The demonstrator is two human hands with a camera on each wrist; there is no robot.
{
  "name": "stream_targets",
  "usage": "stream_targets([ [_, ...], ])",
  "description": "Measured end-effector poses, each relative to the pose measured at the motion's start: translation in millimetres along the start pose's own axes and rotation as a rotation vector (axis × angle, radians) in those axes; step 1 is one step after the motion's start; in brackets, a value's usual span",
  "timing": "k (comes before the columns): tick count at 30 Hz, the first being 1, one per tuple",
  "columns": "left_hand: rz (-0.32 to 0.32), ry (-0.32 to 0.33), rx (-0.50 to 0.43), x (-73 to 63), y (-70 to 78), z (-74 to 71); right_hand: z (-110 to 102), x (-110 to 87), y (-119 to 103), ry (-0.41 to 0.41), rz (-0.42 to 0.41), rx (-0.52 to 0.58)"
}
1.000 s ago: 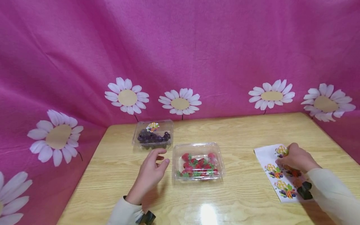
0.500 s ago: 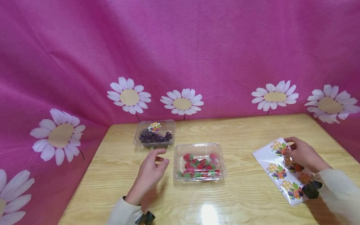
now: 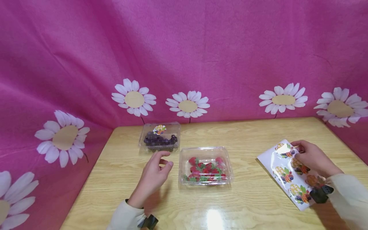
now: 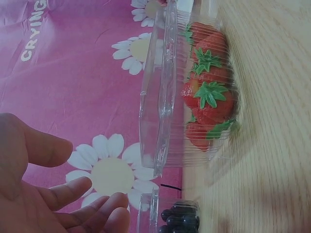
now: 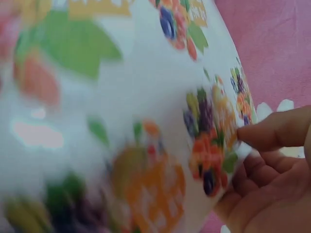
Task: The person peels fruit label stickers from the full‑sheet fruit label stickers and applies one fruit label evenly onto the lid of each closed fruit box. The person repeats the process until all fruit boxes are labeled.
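Observation:
My right hand (image 3: 314, 158) pinches the far right edge of a white sticker sheet (image 3: 277, 171) printed with several fruit designs. In the right wrist view the thumb lies on the printed face of the sheet (image 5: 146, 92) and the other fingers go behind it. The left hand (image 3: 153, 174) is held in the air with loosely bent fingers and nothing in them. Just right of it stands a closed clear plastic box (image 3: 184, 156) of strawberries (image 3: 205, 169). In the left wrist view, that hand (image 4: 63, 189) is apart from the strawberry box (image 4: 158, 97).
Behind the left hand is a second clear box (image 3: 175, 131) with dark grapes (image 3: 158, 139) and a fruit sticker (image 3: 159, 129) on its lid. A wooden table (image 3: 244, 137) carries everything. A pink cloth (image 3: 224, 57) with white daisies hangs around its back and left.
The right hand has lifted the sticker sheet off the table and tilted it, shifting slightly right. The left hand stays in place. The head view has turned a little.

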State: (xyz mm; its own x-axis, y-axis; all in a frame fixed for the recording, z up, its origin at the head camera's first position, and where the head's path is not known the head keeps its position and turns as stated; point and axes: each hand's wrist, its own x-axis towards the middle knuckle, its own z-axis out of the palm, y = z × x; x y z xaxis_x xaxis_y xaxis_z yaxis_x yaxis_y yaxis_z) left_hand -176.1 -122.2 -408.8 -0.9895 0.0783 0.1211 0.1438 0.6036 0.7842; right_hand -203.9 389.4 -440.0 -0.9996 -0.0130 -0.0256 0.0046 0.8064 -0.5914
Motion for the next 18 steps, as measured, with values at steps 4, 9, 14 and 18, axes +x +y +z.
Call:
stream_targets([
  [4,0.006,-0.013,-0.002,1.9,2.7,-0.1,-5,-0.6,-2,-0.024,0.014,0.028],
  [9,0.000,-0.019,-0.002,2.2,4.4,-0.8,-14,-2.4,-6,0.000,-0.004,0.042],
  [14,-0.012,-0.014,-0.002,0.9,3.1,-1.2,-19,-5.0,-10,0.034,0.003,0.057],
  [18,-0.037,-0.011,-0.012,0.1,3.4,-4.3,-22,-5.6,-12,0.014,0.048,0.079],
])
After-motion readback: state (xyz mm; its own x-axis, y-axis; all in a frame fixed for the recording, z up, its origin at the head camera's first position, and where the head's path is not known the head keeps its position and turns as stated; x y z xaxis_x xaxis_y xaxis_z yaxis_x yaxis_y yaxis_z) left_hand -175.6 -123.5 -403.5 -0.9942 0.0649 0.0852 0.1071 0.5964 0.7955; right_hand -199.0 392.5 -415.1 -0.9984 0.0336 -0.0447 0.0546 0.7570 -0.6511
